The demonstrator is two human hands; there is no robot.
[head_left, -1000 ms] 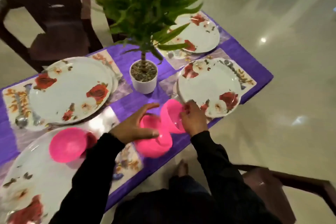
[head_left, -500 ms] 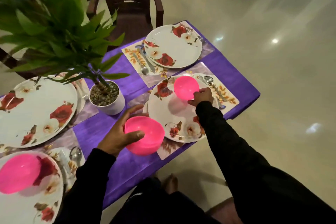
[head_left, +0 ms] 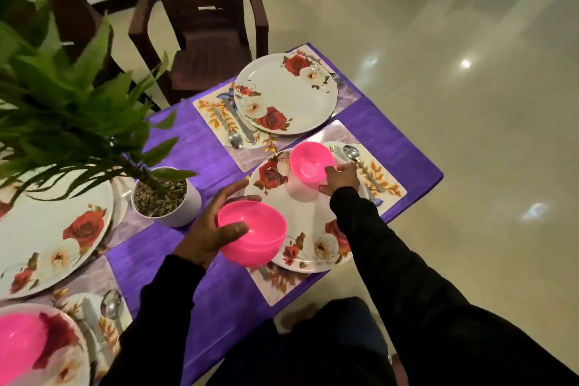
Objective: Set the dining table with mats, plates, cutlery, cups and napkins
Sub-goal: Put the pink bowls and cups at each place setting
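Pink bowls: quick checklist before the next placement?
1. Bowl on near plate seated on the near plate: ok, looks set down.
2. Right hand clear of that bowl: not ok, fingers touch its rim.
3. Left hand has a firm grip on the held bowl stack: ok.
4. Number of bowls in the stack: cannot tell, seems two.
5. Far plate free for a bowl: ok.
6. Potted plant out of the path: ok, left of it.
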